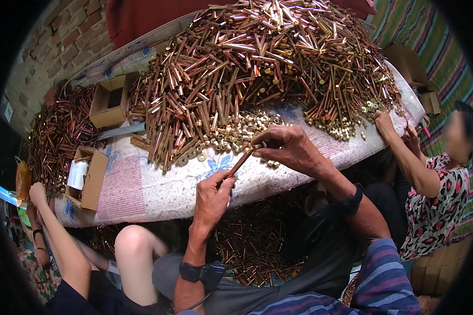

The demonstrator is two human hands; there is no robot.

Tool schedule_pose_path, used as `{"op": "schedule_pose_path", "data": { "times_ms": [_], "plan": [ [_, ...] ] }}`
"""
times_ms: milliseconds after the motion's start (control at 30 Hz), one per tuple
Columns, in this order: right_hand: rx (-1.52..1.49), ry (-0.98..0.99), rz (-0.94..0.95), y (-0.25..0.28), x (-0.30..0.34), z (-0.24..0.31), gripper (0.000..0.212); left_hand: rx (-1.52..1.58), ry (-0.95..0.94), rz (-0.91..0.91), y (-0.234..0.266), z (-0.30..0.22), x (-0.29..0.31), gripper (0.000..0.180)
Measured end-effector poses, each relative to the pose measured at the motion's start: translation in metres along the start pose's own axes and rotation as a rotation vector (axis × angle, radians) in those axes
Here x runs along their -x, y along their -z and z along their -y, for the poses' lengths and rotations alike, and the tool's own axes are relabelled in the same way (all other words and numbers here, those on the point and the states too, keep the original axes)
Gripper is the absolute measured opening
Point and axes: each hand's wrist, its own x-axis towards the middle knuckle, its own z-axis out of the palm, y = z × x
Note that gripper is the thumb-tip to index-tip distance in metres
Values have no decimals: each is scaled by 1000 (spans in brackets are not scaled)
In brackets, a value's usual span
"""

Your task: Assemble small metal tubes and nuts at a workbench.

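My left hand [211, 202] is closed around the lower end of a slim copper-coloured metal tube [240, 162], which tilts up to the right above the table's near edge. At the tube's upper end, my right hand [294, 149] makes a pinch with thumb and forefinger. Something small and brass-coloured seems to sit between those fingertips, too small to name. Just behind my right hand lies a heap of small brass-coloured nuts [242, 131]. Several flat washers [201, 156] rest on the cloth left of the nuts. A great pile of similar copper-coloured tubes [268, 63] rises beyond.
A patterned cloth [157, 184] covers the table. Two open cardboard boxes, one farther back [110, 102] and one nearer [92, 184], stand at left. People sit close on both sides: one hand [386, 126] reaches in at right, another [37, 194] at left. More tubes [252, 241] lie below the table.
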Motion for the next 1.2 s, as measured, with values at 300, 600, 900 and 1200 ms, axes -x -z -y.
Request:
{"op": "schedule_pose_path", "data": {
  "times_ms": [300, 600, 900, 1200],
  "plan": [
    [89, 148, 34, 2, -1, -3, 22, -202, -144, -54, 4, -1, 2, 18],
    [141, 243, 90, 7, 1, -3, 20, -226, -173, -14, 7, -2, 2, 19],
    [119, 214, 120, 7, 3, -2, 20, -244, -80, 52, 11, -7, 3, 19],
    [140, 158, 226, 16, 2, 2, 20, -286, -195, 28, 9, 0, 2, 20]
  ]
}}
